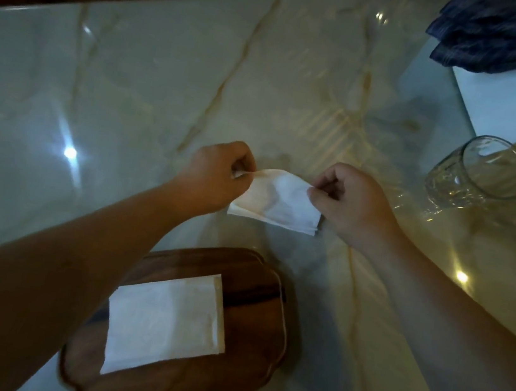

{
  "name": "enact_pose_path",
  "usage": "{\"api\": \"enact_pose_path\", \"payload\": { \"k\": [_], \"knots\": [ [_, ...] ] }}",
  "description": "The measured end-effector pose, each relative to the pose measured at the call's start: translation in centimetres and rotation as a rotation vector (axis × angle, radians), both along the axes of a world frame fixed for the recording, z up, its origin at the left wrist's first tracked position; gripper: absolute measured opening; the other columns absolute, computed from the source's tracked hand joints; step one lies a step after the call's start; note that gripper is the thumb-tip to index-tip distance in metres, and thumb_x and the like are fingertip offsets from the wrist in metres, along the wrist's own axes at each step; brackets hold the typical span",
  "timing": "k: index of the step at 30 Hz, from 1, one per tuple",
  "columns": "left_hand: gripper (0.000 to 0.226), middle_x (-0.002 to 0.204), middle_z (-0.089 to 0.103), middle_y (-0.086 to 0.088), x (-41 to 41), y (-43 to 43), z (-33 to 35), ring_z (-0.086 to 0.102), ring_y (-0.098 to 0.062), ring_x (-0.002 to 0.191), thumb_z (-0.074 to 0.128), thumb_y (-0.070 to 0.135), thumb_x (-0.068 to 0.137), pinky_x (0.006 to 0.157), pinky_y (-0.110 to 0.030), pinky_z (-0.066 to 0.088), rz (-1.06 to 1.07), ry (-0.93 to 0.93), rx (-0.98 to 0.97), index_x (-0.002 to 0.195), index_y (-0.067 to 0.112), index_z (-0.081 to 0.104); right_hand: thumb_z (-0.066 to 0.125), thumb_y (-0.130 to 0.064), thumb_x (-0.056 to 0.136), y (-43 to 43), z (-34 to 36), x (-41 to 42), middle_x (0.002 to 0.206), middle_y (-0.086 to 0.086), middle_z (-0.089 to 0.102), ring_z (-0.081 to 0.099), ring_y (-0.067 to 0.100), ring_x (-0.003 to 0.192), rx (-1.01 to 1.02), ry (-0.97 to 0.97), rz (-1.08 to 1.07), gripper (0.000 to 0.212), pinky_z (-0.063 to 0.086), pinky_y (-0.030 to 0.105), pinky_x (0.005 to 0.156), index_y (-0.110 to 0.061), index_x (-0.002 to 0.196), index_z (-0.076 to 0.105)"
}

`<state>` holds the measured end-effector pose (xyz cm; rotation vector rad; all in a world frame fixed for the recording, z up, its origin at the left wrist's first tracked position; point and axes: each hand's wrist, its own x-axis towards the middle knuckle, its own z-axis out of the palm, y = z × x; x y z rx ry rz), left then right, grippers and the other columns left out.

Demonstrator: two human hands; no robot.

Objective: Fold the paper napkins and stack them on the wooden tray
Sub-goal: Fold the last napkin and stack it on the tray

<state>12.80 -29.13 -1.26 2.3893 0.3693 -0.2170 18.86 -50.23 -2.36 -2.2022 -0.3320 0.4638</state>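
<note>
A white paper napkin (277,201) hangs over the marble table, its lower edge near the surface. My left hand (216,173) pinches its upper left corner, and my right hand (346,197) pinches its upper right corner. Closer to me lies a dark wooden tray (255,297) with a scalloped rim. A folded white napkin (162,321) rests flat on the tray, partly covered by my left forearm.
A clear drinking glass (481,175) stands at the right, close to my right hand. A white box (512,98) with dark blue patterned cloth (508,35) on it sits at the far right. The table's far edge runs along the top.
</note>
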Motion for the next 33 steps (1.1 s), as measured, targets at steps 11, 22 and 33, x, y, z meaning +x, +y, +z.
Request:
{"api": "enact_pose_path", "payload": {
  "k": [11,22,33],
  "knots": [
    [0.018,0.083,0.068,0.011,-10.9,1.8,4.0,0.064,-0.004,0.060,0.070,0.013,0.078,0.049,-0.019,0.050,0.388,0.014,-0.312,0.080,0.029,0.062,0.075,-0.007,0.075,2.2,3.0,-8.2,0.073,-0.007,0.067,0.067,0.023,0.064,0.192,0.227,0.079,0.025,0.050,0.032,0.057,-0.028,0.071,0.063],
    [0.022,0.080,0.066,0.009,-19.6,3.8,2.2,0.063,-0.009,0.076,0.070,0.015,0.079,0.062,-0.023,0.048,0.414,0.170,-0.204,0.077,0.034,0.059,0.070,-0.019,0.081,5.5,2.0,-14.3,0.069,-0.014,0.059,0.057,0.004,0.061,-0.018,0.137,0.390,0.015,0.045,0.016,0.054,-0.032,0.078,0.062],
    [0.020,0.091,0.066,0.005,-21.3,4.0,1.3,0.068,-0.017,0.078,0.069,0.013,0.080,0.069,-0.044,0.060,0.441,0.209,-0.227,0.082,0.030,0.060,0.068,-0.017,0.081,6.7,0.9,-15.0,0.079,-0.018,0.056,0.052,-0.009,0.071,-0.089,-0.030,0.439,0.020,0.038,0.006,0.058,-0.026,0.097,0.060]
  ]
}}
